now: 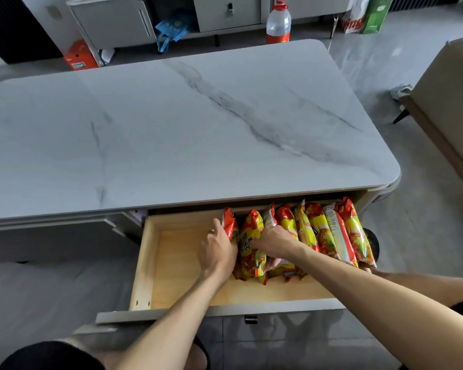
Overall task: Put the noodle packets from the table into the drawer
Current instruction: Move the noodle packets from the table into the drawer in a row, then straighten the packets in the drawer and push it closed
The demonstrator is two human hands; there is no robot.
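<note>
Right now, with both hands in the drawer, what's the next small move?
Probably press the left hand rightward to stand the leaning packets against the row, then let go. The table top shows no packets left, and the drawer is still open.

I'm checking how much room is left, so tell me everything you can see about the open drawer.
The drawer is pulled out from under the marble-look tabletop. Its inside is pale, bare wood, with a grey front panel and a small dark handle beneath. Noodle packets stand on edge in a row filling its right part; the left part shows bare floor. The left hand presses the leftmost packet, and the right hand rests among the packets beside it.
</note>
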